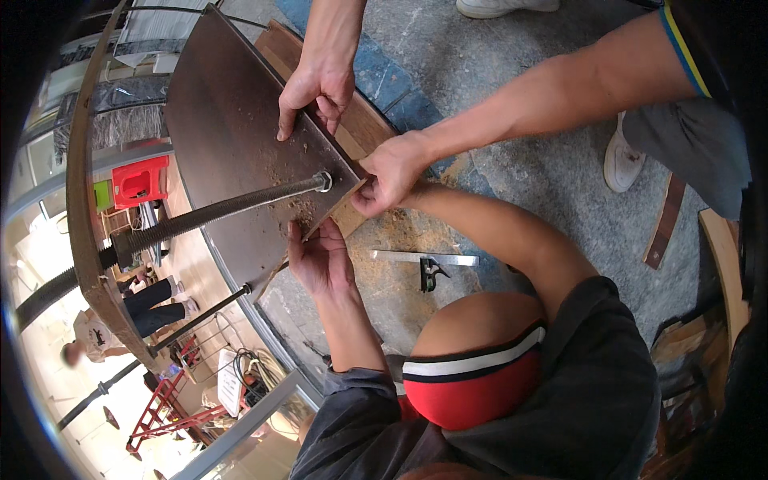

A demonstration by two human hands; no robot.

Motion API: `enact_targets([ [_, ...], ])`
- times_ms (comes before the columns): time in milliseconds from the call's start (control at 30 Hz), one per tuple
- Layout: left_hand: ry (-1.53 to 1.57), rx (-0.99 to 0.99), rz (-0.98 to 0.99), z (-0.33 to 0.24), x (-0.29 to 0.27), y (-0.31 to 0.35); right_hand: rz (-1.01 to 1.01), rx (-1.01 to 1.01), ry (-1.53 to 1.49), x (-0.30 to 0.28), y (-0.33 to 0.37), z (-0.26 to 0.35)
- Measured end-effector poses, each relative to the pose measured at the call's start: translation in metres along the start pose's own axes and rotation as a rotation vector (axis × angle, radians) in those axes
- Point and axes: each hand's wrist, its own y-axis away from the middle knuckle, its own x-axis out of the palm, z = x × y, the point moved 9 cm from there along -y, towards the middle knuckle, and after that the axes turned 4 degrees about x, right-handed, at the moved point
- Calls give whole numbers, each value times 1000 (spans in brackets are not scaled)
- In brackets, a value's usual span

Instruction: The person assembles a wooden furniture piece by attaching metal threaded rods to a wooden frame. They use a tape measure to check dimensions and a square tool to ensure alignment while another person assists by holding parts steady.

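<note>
A dark brown wooden panel [232, 136] stands tilted before me, with wood crumbs on its face. My left hand [324, 264] is closed on its lower edge, thumb on the face and fingers curled behind. My right forearm reaches toward the panel's corner; my right hand is hidden behind a co-worker's hand [392, 172], which grips that corner. The co-worker's other hand [320, 92] holds the upper edge. A long threaded rod [232, 204] with a nut [322, 182] runs from the panel to a narrow wooden bar [84, 176].
A combination square [426, 260] lies on the dusty grey floor near my knee. Wooden boards [360, 120] lie behind the panel. A wood strip [666, 220] is at the right, near the co-worker's shoe [624, 160]. Another person [100, 332] and a red stool [140, 182] are at far left.
</note>
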Motion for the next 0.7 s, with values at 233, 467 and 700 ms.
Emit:
enact_targets([
  [233,28,9,20,-7,-7,4,-170,-91,472,-25,25,74],
  [467,20,21,-60,-6,-7,5,0,121,167,-14,29,68],
  [700,23,18,-39,-5,-8,2,-814,98,172,25,61,-47],
])
